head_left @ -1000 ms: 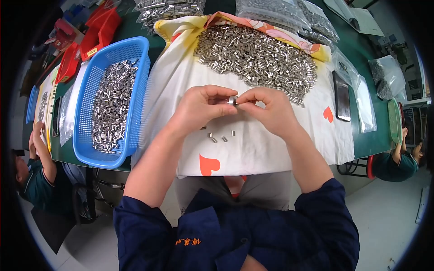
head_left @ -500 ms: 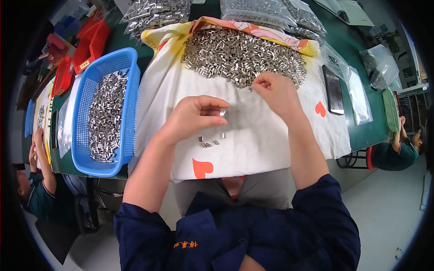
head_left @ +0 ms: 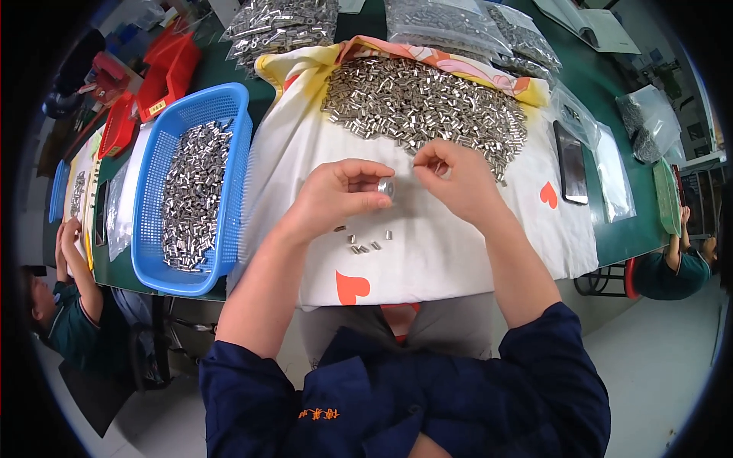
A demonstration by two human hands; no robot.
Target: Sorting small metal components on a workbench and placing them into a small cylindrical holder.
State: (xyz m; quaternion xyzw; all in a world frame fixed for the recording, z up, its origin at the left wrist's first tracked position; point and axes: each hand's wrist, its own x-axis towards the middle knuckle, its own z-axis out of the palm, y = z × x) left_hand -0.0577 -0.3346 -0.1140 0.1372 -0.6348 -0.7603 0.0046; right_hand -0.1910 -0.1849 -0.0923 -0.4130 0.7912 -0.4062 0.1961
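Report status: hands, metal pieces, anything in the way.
Left hand gripping round metal piece. Right hand by cylinder pile, grip unclear. Loose cylinders on cloth; no blockage visible.

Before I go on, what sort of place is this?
Probably a small-parts workshop: a heap of small silvery metal cylinders lies on a white cloth with red hearts, a blue perforated plastic basket holds similar ones, and clear plastic bags of metal parts lie beyond.

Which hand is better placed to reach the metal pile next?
Probably the right hand: it is at the near edge of the metal pile, though whether it holds a piece is unclear. The left hand is occupied, gripping a round silver part.
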